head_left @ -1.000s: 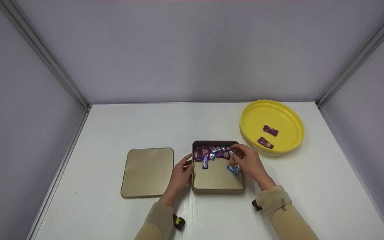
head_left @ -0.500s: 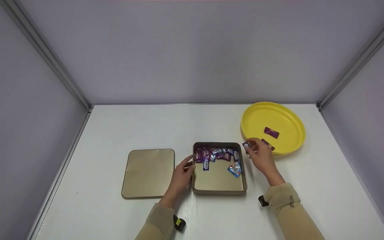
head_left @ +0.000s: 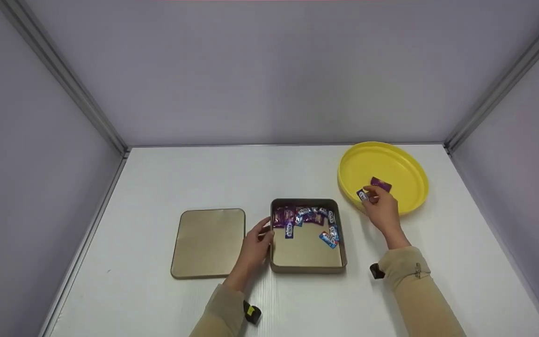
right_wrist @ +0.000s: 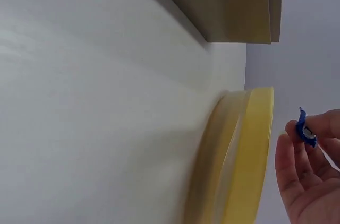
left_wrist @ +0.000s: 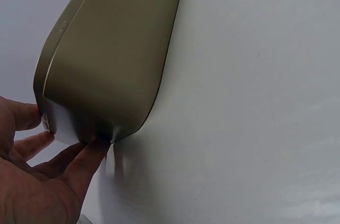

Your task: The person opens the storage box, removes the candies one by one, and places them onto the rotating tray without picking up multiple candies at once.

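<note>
Head view: right hand (head_left: pixel 383 211) pinches one wrapped candy (head_left: pixel 362 195) over the yellow tray (head_left: pixel 363 164), right of the tin (head_left: pixel 307 270); a light grip should suit. One purple candy (head_left: pixel 382 183) shows within the tray, one lid (head_left: pixel 208 243) lies left of the tin; candies inside (head_left: pixel 289 215) overlap, uncountable. Left wrist: left hand (left_wrist: pixel 45 179), spread, touches the tin. Right wrist: candy pinched above the tray
</note>
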Demonstrator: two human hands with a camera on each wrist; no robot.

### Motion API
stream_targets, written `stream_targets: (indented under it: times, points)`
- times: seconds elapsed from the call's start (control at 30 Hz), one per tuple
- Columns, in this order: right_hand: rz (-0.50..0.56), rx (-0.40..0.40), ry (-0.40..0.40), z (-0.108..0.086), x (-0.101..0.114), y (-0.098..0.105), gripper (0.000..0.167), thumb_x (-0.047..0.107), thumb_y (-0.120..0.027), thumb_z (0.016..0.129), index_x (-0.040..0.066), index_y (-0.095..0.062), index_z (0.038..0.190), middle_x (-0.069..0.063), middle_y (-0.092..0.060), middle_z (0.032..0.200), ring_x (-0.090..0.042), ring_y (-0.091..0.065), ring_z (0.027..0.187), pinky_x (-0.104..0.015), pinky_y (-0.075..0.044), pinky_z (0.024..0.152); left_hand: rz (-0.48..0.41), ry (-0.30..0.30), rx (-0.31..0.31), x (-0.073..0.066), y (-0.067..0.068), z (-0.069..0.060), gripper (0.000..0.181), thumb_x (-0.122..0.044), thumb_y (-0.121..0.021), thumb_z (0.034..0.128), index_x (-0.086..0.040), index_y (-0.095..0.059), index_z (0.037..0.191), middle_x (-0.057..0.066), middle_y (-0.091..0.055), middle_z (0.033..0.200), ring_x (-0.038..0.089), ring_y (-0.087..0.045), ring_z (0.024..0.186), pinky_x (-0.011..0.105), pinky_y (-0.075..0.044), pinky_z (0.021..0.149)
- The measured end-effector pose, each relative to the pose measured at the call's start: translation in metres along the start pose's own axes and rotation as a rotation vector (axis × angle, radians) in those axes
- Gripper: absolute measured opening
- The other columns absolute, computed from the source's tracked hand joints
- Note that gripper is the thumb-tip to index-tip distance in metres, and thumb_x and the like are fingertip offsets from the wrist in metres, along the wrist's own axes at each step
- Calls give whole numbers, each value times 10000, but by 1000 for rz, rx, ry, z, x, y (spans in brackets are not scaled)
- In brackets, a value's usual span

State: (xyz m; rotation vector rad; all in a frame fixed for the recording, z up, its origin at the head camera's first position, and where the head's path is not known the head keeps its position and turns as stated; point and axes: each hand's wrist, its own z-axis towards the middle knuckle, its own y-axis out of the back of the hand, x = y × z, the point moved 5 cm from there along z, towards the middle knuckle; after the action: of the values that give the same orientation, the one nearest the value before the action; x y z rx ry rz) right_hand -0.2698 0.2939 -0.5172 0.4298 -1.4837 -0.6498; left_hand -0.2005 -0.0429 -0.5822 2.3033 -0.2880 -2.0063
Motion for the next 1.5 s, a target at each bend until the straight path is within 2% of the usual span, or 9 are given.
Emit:
stream_targets:
  times: [0.2, 0.3, 0.47, 0.63, 0.83, 0.97, 1.07, 1.3, 1.5]
  points:
    - [35, 17, -94, 10, -10, 5, 301, 47, -613, 948, -69, -595, 1224, -223, -624, 1108, -326, -641, 973, -199, -524, 692, 5, 3, 0, 1, 0, 1, 468, -90, -535, 1000, -39, -448, 1457, 252, -558, 1305, 340, -595, 1126, 375, -540, 868]
    - [50, 30, -123, 16, -12, 5, 296, 37, -596, 956, -82, -585, 1227, -233, -609, 1122, -346, -653, 991, -162, -529, 677, 15, -8, 2, 0, 0, 2, 465, -86, -532, 1001, -38, -449, 1456, 254, -563, 1300, 342, -599, 1121, 379, -537, 880]
    - [18, 40, -130, 27, -18, 5, 275, 14, -572, 959, -90, -583, 1213, -240, -595, 1132, -363, -647, 995, -174, -543, 681, 21, -17, 3, 0, 0, 3, 457, -88, -528, 1006, -36, -453, 1454, 248, -569, 1295, 332, -602, 1110, 388, -527, 900]
    - [18, 57, -164, 33, -27, 4, 329, -12, -542, 953, -113, -549, 1265, -254, -598, 1127, -384, -667, 962, -184, -550, 657, 45, 17, 4, 2, -1, 2, 457, -123, -518, 1019, -72, -448, 1468, 216, -558, 1327, 309, -588, 1139, 393, -520, 918]
    - [50, 63, -171, 34, -27, 3, 449, -9, -543, 949, -89, -466, 1385, -247, -547, 1288, -357, -632, 1045, -236, -568, 732, 14, 47, 11, 2, -1, 2, 466, -125, -513, 1018, -91, -439, 1477, 211, -541, 1347, 307, -576, 1156, 377, -531, 898]
    - [-8, 43, -135, 31, -23, 5, 452, 9, -570, 941, -75, -491, 1378, -255, -509, 1347, -366, -552, 1164, -300, -564, 795, 12, 22, 11, -1, -1, 2, 463, -107, -516, 1012, -77, -448, 1469, 231, -547, 1334, 324, -579, 1151, 375, -533, 886]
    - [-43, 10, -82, 27, -17, 6, 432, 8, -579, 934, -87, -516, 1350, -274, -503, 1343, -395, -493, 1222, -405, -541, 863, 14, 6, 15, -1, 0, 2, 462, -106, -517, 1010, -68, -449, 1466, 239, -551, 1328, 331, -582, 1147, 379, -533, 886]
    - [-88, -70, 92, 11, 1, 2, 358, -11, -609, 903, -106, -586, 1247, -293, -540, 1268, -428, -524, 1148, -511, -498, 911, 18, -11, 18, 2, 0, 2, 463, -102, -520, 1013, -52, -441, 1466, 237, -558, 1315, 325, -594, 1124, 398, -519, 916]
    - [-137, -27, 166, -7, 22, -11, 386, 13, -655, 886, -71, -591, 1258, -261, -562, 1258, -415, -515, 1184, -530, -400, 1025, 21, -28, 18, 1, 0, 1, 465, -94, -525, 1009, -31, -438, 1461, 253, -562, 1305, 334, -600, 1111, 400, -523, 911]
